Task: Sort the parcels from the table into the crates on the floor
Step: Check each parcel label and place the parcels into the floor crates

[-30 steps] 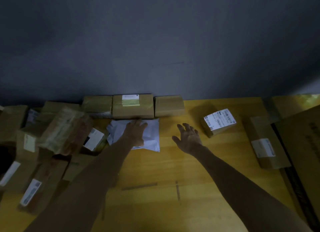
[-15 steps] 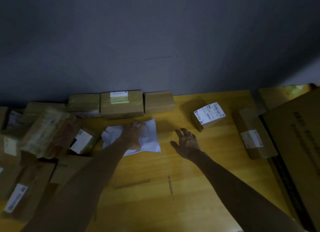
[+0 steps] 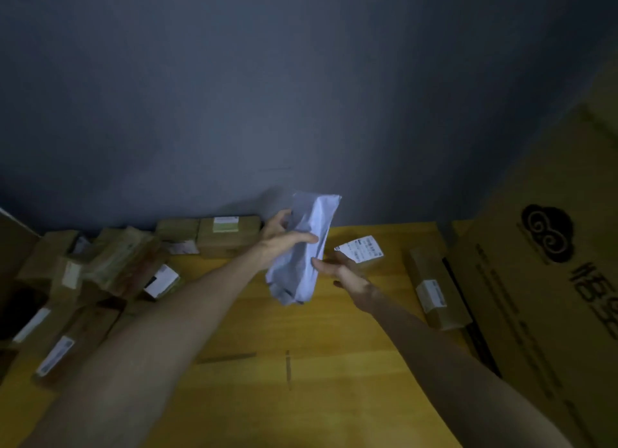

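A white plastic mailer bag (image 3: 306, 247) hangs crumpled above the yellow wooden table (image 3: 267, 330). My left hand (image 3: 282, 241) grips its upper part, fingers curled round it. My right hand (image 3: 347, 273) is just to the bag's right, its fingertips touching the bag's lower edge, fingers fairly straight. Behind my right hand a small brown box with a white label (image 3: 361, 252) lies on the table. No crates are in view.
Several brown cardboard parcels (image 3: 110, 263) are piled at the left. A row of boxes (image 3: 229, 233) stands against the grey wall. A long labelled box (image 3: 434, 293) and a large printed carton (image 3: 548, 280) fill the right side.
My left hand closed on the white mailer bag and lifted it off the table. My right hand moved up to the bag's lower edge. The camera shifted left.
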